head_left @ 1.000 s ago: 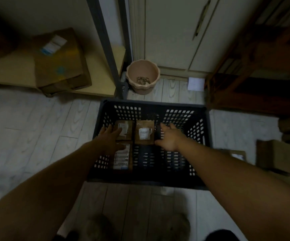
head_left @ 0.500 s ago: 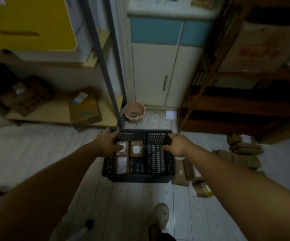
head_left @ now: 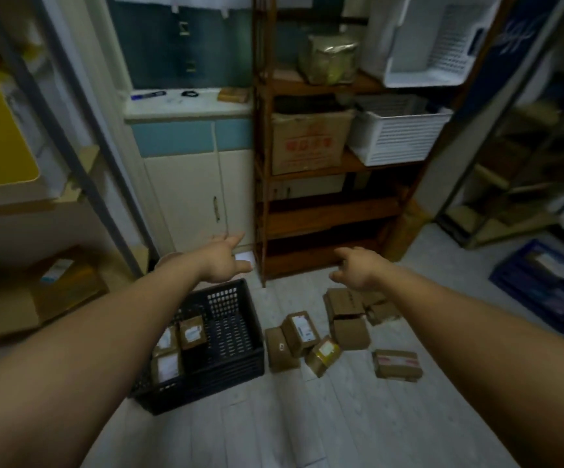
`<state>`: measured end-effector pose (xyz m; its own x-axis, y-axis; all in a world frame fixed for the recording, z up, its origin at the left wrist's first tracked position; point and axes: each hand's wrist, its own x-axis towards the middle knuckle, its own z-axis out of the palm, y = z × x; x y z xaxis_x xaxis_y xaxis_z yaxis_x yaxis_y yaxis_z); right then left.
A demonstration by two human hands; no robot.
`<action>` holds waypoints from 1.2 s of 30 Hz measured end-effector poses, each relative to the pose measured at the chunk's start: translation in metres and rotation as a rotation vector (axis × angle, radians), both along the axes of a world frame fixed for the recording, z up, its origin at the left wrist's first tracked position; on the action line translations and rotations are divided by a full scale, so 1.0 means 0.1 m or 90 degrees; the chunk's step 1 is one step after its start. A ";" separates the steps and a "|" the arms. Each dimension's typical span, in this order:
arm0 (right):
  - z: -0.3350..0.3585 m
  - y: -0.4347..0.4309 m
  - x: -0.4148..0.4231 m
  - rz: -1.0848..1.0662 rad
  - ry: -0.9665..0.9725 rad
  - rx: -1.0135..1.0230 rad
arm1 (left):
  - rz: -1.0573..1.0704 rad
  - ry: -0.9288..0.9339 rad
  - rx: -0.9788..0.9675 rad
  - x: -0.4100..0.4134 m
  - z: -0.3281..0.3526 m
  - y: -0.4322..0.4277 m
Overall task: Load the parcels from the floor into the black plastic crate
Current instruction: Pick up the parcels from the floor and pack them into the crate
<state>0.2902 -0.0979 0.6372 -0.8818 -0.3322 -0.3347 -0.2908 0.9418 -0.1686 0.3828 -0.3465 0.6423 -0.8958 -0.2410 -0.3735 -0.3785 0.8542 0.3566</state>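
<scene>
The brown cardboard parcels (head_left: pixel 348 319) lie scattered on the pale floor (head_left: pixel 307 417) in the lower centre of the frame, just right of the black plastic crate (head_left: pixel 236 363). The crate sits lower left with three loaded parcels (head_left: pixel 191 332) along its left side. The parcels look small, stiff-sided and light, taped boxes that one hand can probably span. I would take each across its short sides, thumb against fingers, keeping off the glossy labels, which may be slick. The white-labelled parcel (head_left: pixel 300 332) leans on its neighbour, so lifting it may shift the one beneath. Both hands hold nothing. The left hand (head_left: pixel 223 261) has its fingers stretched out above the crate's far rim, and the right hand (head_left: pixel 358 270) hangs loosely curled above the pile. Half a second ago both hands were at the crate's rim and the crate sat mid-frame. Now they are off it, and the view has swung right toward the pile.
</scene>
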 end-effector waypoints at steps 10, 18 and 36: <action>0.10 2.01 -0.56 -0.070 -0.062 0.034 | -0.036 -0.012 0.050 -0.81 0.00 1.70; -0.26 2.09 -1.10 -0.024 -0.112 0.018 | -0.011 -0.081 0.035 -1.03 -0.39 1.82; -2.55 0.90 -2.66 0.151 -0.339 0.029 | 0.244 -0.183 0.265 -1.97 -2.48 1.28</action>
